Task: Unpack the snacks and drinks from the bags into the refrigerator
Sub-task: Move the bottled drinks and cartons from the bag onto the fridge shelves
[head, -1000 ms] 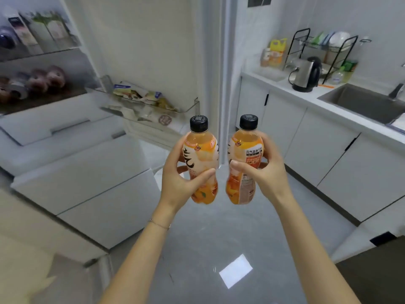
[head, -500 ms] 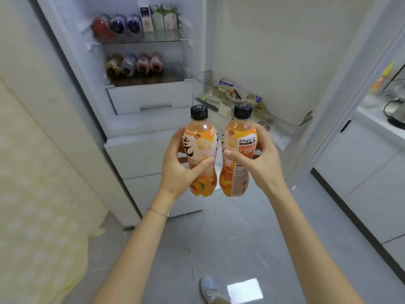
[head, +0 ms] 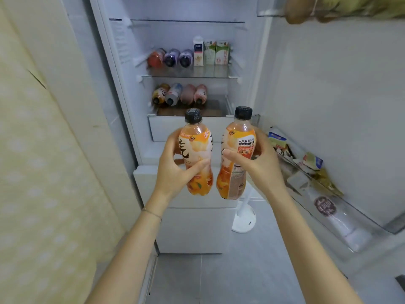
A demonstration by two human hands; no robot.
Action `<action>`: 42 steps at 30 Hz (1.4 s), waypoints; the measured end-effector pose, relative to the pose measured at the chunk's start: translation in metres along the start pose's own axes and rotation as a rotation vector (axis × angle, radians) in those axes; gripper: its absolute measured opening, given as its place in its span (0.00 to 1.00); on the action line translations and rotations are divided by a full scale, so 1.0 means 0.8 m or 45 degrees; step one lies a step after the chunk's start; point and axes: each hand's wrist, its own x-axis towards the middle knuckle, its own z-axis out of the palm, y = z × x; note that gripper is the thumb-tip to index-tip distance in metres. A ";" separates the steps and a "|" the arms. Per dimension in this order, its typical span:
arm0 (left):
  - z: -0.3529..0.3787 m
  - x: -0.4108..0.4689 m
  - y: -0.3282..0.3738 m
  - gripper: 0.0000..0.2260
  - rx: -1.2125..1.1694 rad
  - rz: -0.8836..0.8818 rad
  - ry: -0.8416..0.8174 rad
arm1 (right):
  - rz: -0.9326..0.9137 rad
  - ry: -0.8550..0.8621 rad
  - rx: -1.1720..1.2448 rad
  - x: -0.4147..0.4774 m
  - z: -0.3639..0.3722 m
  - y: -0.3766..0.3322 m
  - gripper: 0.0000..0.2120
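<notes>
Before open refrigerator [head: 140,119], two upright black-capped orange bottles [head: 198,159], one per hand

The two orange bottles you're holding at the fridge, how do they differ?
The left bottle faces out its big black-character artwork; the right bottle shows its printed text panel. The left bottle's cap sits slightly lower than the right bottle's, and their tops lean apart. Both are orange, black-capped, same shape, gripped by the left hand and right hand.

I'm in a home kitchen: my refrigerator [head: 190,229] stands open, shelves [head: 210,72] stocked with drink bottles [head: 179,96] and cartons [head: 210,52], snack packets [head: 306,163] in the door rack [head: 350,227], grey tiled floor [head: 219,279], yellow patterned wall [head: 32,172] beside it.
</notes>
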 end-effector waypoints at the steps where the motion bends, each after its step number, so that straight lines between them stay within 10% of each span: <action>1: -0.003 0.011 -0.005 0.32 0.001 -0.001 0.013 | 0.000 -0.004 0.012 0.014 0.005 0.002 0.29; 42: 0.005 0.423 -0.245 0.32 -0.085 0.292 -0.538 | 0.038 0.600 -0.051 0.320 0.179 0.092 0.32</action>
